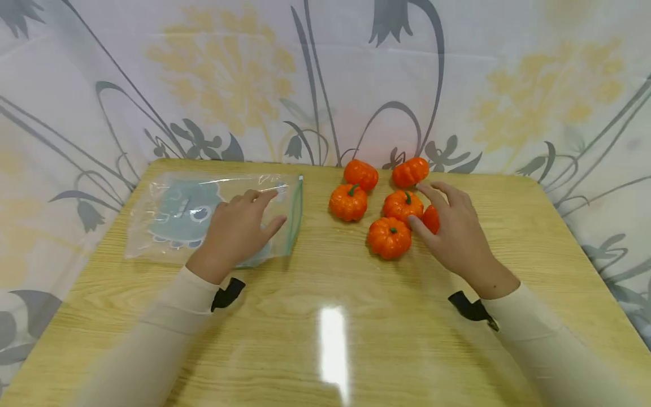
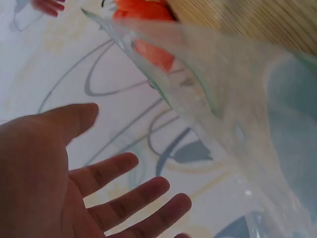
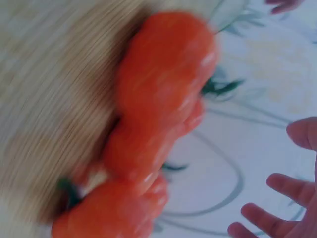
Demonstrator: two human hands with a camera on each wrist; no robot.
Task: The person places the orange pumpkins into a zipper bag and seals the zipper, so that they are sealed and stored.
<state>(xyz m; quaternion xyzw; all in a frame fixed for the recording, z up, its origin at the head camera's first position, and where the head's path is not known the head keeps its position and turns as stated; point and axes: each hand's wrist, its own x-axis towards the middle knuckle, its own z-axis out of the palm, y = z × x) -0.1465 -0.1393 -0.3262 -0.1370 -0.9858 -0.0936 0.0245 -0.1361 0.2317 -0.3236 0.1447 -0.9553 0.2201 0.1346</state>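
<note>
A clear zip bag (image 1: 152, 232) with a blue cartoon print and a green zip edge lies flat on the left. My left hand (image 1: 236, 229) is over it, fingers extended, with nothing in the palm in the left wrist view. Several small orange toy pumpkins with green stems are grouped right of centre. One pumpkin (image 1: 389, 238) sits at the front and another (image 1: 403, 206) just behind it. My right hand (image 1: 455, 232) hovers above the right side of the group, fingers spread, partly hiding one pumpkin (image 1: 430, 219).
Two pumpkins stand at the left of the group, one (image 1: 348, 202) in front of the other (image 1: 361, 174). A tipped pumpkin (image 1: 410, 172) is close to the back edge of the wooden table (image 1: 274, 339). Behind the table hangs a flower-patterned cloth (image 1: 335, 73).
</note>
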